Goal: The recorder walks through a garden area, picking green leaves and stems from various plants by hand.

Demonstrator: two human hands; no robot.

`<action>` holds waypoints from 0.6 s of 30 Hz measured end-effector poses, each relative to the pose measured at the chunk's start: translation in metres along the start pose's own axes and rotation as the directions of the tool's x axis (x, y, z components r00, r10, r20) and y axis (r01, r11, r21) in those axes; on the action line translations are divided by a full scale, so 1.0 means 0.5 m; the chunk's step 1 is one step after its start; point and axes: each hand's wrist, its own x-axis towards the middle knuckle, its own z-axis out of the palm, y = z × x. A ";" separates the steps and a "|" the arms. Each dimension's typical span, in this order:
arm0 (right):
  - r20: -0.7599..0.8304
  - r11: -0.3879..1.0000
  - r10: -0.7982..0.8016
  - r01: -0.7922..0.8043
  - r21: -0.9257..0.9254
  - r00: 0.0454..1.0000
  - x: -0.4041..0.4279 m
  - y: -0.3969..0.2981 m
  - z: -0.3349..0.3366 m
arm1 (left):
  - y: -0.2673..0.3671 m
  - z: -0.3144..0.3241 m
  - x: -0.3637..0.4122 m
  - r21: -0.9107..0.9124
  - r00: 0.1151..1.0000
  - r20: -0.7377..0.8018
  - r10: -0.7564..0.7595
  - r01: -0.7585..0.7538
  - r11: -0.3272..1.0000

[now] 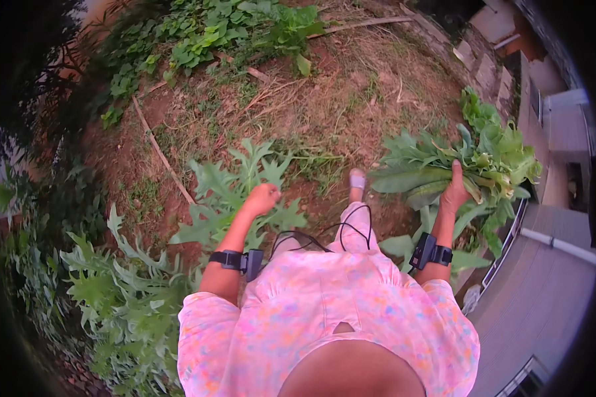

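My right hand (456,192) grips a thick bunch of leafy greens (422,173), its thumb pressed across the top. The bunch mixes dark lobed leaves with broad, lighter ones, and some cut-looking pale stem ends show beyond the thumb. My left hand (262,199) is curled into a loose fist in front of a growing plant with jagged leaves (213,188). No leaf shows in its fingers, though their underside is hidden.
More jagged-leaf plants (129,297) grow at my left. Ahead lies reddish soil (303,114) with dry straw, a wooden strip (161,149) and a green vine patch (193,37). A drop with a white pipe (558,244) borders the right. Dark cords (303,238) hang before my legs.
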 end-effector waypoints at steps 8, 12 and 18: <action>0.189 0.999 0.054 -0.051 -0.016 0.981 0.273 0.060 0.076 | 0.209 -0.041 0.093 -0.322 0.976 -0.036 -0.216 0.193 0.927; 0.245 1.000 0.005 -0.001 -0.019 0.970 0.342 0.085 0.103 | 0.227 -0.104 0.124 -0.387 0.927 -0.313 -0.206 0.074 0.919; 0.372 0.992 0.118 -0.096 -0.078 0.921 0.369 0.093 0.178 | 0.232 -0.152 0.070 -0.603 0.761 -0.511 -0.399 0.014 0.797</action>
